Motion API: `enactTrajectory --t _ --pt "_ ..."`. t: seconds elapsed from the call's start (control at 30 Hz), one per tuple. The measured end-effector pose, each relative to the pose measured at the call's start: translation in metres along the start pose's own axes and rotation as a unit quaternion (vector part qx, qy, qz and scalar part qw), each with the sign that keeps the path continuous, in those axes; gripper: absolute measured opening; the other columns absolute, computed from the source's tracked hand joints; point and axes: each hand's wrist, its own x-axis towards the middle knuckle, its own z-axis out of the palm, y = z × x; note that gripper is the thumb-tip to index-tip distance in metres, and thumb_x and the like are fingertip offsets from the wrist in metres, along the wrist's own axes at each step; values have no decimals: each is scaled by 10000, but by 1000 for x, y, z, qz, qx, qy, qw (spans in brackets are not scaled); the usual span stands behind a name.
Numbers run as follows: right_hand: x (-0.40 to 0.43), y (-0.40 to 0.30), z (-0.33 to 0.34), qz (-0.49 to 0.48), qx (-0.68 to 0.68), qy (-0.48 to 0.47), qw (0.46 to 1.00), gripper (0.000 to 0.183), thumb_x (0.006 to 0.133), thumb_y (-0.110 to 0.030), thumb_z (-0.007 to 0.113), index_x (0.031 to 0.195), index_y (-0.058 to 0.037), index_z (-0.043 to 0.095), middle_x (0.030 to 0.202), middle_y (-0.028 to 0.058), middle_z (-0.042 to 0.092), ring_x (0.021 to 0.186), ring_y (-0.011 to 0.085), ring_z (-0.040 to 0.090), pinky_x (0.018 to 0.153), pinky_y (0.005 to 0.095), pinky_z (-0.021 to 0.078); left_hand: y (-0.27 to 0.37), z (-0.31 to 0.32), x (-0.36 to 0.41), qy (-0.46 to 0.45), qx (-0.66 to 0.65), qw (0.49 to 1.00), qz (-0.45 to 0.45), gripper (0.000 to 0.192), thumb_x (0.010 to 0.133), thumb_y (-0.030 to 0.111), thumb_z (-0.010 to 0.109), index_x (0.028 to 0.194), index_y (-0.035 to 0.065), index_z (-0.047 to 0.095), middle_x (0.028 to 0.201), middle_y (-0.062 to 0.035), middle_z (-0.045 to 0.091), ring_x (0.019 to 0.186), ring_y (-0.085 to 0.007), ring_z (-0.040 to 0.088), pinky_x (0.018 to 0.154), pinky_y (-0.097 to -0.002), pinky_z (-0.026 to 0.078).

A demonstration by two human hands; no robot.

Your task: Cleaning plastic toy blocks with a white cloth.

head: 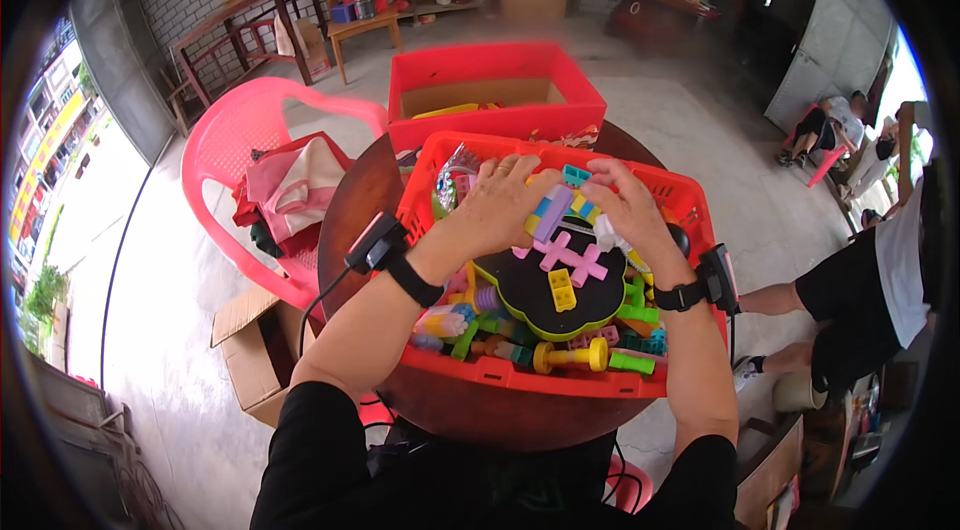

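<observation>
A red plastic basket (517, 380) full of colourful plastic toy pieces stands on a round wooden table. My left hand (506, 200) reaches over its back left part, its fingers at a joined group of purple, blue and yellow blocks (551, 213). My right hand (626, 204) is bent over the back right part, beside a teal block (576, 175) and a white piece (609, 234); its grip is unclear. Between the wrists lies a black board with a green edge (525, 294), bearing pink connector pieces (571, 258) and a yellow block (561, 290). A silver toy tiara (450, 181) leans at the back left.
Behind the basket stands an open red box (495, 129). A pink plastic chair (225, 132) with folded cloth is at the left, above a cardboard box (251, 357). One person (862, 290) stands at the right; another person (836, 125) sits farther back.
</observation>
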Motion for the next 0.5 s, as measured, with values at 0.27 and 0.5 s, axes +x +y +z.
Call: enactTrajectory --t 0.27,0.5 --pt "-2 -24 -2 96 232 -106 962 297 799 -98 658 1066 -8 565 938 36 605 815 83 569 707 229 459 19 2 11 272 -239 932 -5 790 649 -79 624 1361 75 319 1205 -186 449 1043 -334 543 890 -381 466" --pt "-13 -29 20 70 349 -34 934 352 808 -130 665 1104 -22 508 947 47 578 877 104 563 738 244 467 24 13 10 95 -729 666 -126 489 847 141 605 1279 54 395 1148 -102 541 1082 -204 539 881 -346 467"
